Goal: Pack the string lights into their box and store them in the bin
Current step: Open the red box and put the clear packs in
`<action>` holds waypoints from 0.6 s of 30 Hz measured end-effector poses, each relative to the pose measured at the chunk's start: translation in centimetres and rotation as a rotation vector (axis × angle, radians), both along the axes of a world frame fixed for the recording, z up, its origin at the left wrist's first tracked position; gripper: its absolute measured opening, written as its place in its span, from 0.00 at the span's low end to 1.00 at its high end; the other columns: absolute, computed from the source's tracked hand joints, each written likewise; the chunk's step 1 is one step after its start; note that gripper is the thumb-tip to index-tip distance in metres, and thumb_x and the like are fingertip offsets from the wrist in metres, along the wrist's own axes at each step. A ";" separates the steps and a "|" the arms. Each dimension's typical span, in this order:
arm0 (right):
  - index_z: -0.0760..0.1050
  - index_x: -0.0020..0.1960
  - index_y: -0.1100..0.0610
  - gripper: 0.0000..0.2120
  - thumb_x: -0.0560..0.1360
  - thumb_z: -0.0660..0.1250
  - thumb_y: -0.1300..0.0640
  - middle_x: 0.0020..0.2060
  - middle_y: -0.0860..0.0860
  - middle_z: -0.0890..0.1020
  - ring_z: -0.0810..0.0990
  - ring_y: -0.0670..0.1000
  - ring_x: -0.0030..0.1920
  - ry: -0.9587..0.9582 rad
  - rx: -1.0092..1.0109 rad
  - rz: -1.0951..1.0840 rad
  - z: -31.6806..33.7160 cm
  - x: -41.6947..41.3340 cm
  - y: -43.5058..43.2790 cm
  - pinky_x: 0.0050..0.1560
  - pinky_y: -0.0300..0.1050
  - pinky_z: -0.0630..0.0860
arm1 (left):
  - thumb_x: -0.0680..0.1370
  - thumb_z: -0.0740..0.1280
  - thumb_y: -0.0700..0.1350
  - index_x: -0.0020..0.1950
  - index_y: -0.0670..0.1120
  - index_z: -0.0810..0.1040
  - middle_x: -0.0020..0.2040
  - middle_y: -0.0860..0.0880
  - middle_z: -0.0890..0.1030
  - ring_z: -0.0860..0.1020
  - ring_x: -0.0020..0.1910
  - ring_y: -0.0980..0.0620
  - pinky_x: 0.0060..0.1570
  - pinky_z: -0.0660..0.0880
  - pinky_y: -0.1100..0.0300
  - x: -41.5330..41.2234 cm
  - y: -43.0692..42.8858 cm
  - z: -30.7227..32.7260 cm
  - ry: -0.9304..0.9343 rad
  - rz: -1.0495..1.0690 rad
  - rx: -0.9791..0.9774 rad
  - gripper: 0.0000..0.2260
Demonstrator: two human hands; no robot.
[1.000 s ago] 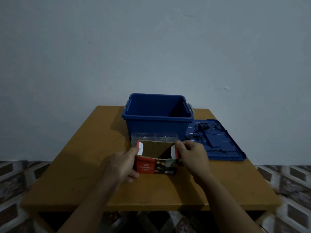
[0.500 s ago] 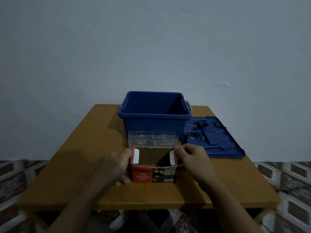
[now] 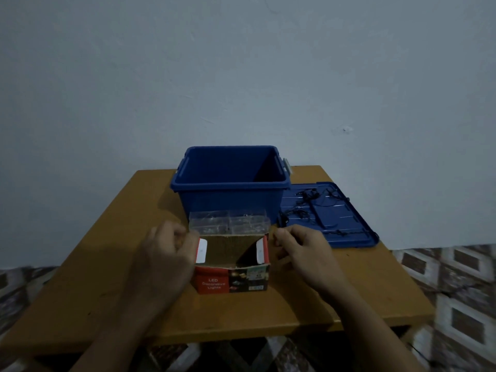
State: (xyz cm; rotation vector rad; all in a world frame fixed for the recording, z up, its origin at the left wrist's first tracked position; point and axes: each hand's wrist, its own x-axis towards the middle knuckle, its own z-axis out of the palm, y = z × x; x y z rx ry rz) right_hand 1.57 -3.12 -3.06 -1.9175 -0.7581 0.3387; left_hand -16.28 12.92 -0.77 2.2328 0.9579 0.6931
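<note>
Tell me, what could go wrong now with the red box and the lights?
1. The left hand and right hand hold the red cardboard box by its thin side flaps; these might bend or tear.
2. The black string lights lie loosely tangled on the flat blue plastic lid; they could snag or knot when lifted.
3. The clear plastic tray sits between the box and the deep blue plastic bin; pushing might crack it.
</note>
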 end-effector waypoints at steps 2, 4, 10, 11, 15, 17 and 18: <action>0.79 0.49 0.50 0.08 0.82 0.62 0.51 0.42 0.48 0.84 0.82 0.49 0.42 -0.092 -0.070 -0.051 0.2 2.1 -1.0 0.44 0.51 0.83 | 0.81 0.64 0.50 0.51 0.54 0.75 0.48 0.56 0.75 0.77 0.45 0.56 0.37 0.77 0.54 0.7 -0.6 1.3 -0.190 -0.042 0.128 0.02; 0.79 0.53 0.51 0.07 0.82 0.62 0.55 0.47 0.47 0.84 0.81 0.47 0.42 -0.243 -0.187 -0.130 0.5 4.9 -2.3 0.41 0.42 0.80 | 0.81 0.64 0.50 0.52 0.55 0.75 0.48 0.59 0.75 0.76 0.45 0.58 0.40 0.76 0.57 2.5 -1.6 3.0 -0.150 -0.213 0.217 0.02; 0.79 0.63 0.57 0.14 0.80 0.61 0.61 0.60 0.56 0.82 0.80 0.57 0.59 -0.438 -0.593 -0.134 0.8 11.3 -4.2 0.61 0.52 0.78 | 0.82 0.61 0.47 0.58 0.52 0.78 0.57 0.54 0.78 0.78 0.51 0.56 0.51 0.78 0.56 12.0 -5.0 6.3 0.257 -0.630 0.264 0.08; 0.79 0.64 0.56 0.15 0.79 0.60 0.62 0.60 0.56 0.82 0.80 0.57 0.59 -0.443 -0.658 -0.102 0.8 11.8 -4.2 0.61 0.53 0.78 | 0.82 0.61 0.45 0.60 0.50 0.77 0.59 0.51 0.78 0.78 0.52 0.52 0.53 0.79 0.53 13.9 -5.4 6.1 0.353 -0.667 0.294 0.09; 0.79 0.59 0.58 0.13 0.77 0.61 0.63 0.54 0.57 0.83 0.81 0.58 0.53 -0.491 -0.791 -0.027 0.9 12.5 -4.0 0.55 0.54 0.81 | 0.78 0.61 0.32 0.62 0.41 0.76 0.53 0.42 0.77 0.76 0.42 0.47 0.36 0.76 0.54 19.2 -6.8 4.6 0.798 -0.715 0.493 0.14; 0.78 0.55 0.59 0.11 0.77 0.61 0.63 0.51 0.57 0.82 0.81 0.58 0.49 -0.516 -0.801 -0.014 1.0 12.8 -4.1 0.51 0.53 0.81 | 0.77 0.63 0.32 0.58 0.40 0.74 0.44 0.44 0.73 0.72 0.35 0.49 0.31 0.71 0.57 20.3 -7.4 4.1 0.956 -0.709 0.574 0.11; 0.78 0.53 0.59 0.09 0.77 0.61 0.63 0.49 0.57 0.82 0.81 0.57 0.48 -0.529 -0.805 -0.005 1.0 13.0 -4.2 0.50 0.53 0.81 | 0.78 0.64 0.32 0.56 0.40 0.73 0.42 0.45 0.70 0.70 0.34 0.50 0.32 0.70 0.57 20.7 -7.7 3.9 1.006 -0.705 0.596 0.08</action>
